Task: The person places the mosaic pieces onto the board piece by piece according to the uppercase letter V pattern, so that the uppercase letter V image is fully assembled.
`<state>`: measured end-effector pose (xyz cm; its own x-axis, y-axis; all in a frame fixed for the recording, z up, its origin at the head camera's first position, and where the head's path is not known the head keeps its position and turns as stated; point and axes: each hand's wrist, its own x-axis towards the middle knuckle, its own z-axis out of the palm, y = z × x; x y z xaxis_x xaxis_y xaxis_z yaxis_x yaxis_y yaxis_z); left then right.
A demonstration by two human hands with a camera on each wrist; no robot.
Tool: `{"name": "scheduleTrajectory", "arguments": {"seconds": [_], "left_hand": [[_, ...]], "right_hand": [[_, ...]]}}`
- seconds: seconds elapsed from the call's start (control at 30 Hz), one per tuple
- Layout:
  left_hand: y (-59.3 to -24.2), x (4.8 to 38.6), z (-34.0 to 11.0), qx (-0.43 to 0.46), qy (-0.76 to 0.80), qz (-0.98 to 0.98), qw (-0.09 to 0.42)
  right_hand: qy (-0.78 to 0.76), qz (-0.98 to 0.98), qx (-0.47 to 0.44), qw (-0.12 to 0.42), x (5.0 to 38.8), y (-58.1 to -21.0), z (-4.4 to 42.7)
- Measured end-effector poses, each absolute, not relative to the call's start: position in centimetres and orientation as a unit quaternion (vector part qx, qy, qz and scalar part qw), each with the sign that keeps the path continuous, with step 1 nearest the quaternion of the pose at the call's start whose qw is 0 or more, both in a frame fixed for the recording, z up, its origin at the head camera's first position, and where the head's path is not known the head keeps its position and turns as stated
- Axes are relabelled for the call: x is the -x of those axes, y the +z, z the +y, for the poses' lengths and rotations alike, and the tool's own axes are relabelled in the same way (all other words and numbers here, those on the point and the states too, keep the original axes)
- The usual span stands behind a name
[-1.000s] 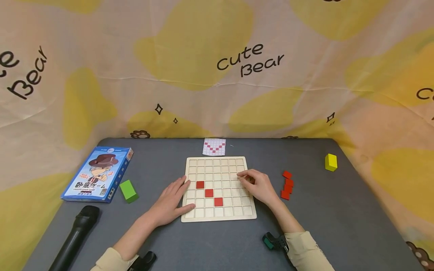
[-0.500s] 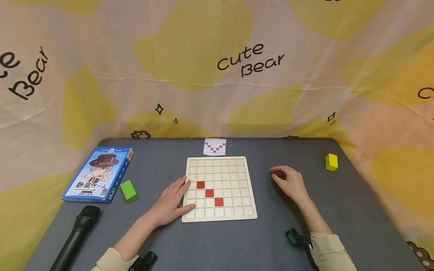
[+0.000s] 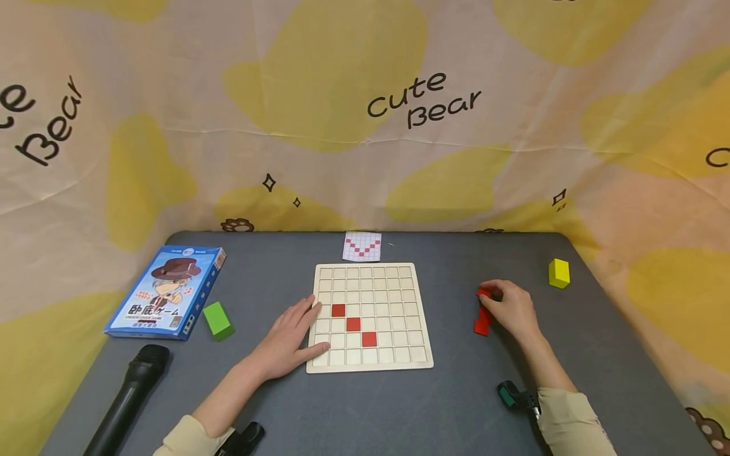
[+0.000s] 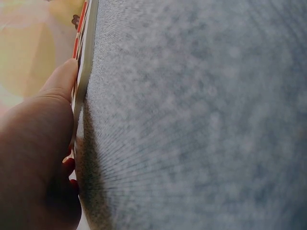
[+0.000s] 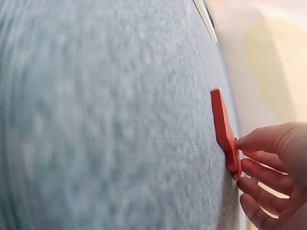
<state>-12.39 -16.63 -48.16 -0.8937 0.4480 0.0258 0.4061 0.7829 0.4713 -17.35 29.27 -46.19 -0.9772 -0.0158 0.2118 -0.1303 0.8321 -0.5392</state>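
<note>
My left hand (image 3: 285, 342) rests with straight fingers on the left edge of the pale wooden grid board (image 3: 424, 366), thumb on its lower left part. In the left wrist view the thumb (image 4: 60, 84) lies along the board's rim (image 4: 87, 57). Three red square tiles sit on the board in a diagonal, the middle one (image 3: 353, 324) among them. To the right of the board, my right hand (image 3: 513, 309) pinches a red tile (image 3: 483, 292) at the far end of a small group. Another red tile (image 3: 481, 327) lies nearer. In the right wrist view, thumb and fingers meet at the tiles (image 5: 221, 122).
A pattern card (image 3: 362, 247) lies behind the board. At left are a blue game box (image 3: 165, 294), a green block (image 3: 218, 321) and a black microphone (image 3: 128, 396). A yellow block (image 3: 559, 273) stands at far right. A printed cloth hangs behind the grey table.
My right hand has moved from the board's right side, with no tile seen left there, over to the red tiles, where its fingertips have closed on one. The left hand has stayed put.
</note>
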Motion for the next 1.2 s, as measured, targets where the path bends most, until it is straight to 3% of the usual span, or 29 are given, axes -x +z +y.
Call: {"name": "scheduleTrajectory", "arguments": {"seconds": [0.3,0.77,1.2], "left_hand": [[-48.1,12.4,-16.6,-0.231,0.24,0.942,0.04],[-48.1,12.3,-16.7,-0.233,0.242,0.941,0.039],[-47.8,12.4,-16.5,-0.227,0.239,0.944,0.037]], "right_hand": [[0.301,-0.945,-0.087,0.093,17.7,-46.6,27.7],[0.284,-0.951,-0.08,0.087,17.4,-46.4,27.8],[0.33,-0.934,-0.105,0.089,17.3,-46.5,23.9]]}}
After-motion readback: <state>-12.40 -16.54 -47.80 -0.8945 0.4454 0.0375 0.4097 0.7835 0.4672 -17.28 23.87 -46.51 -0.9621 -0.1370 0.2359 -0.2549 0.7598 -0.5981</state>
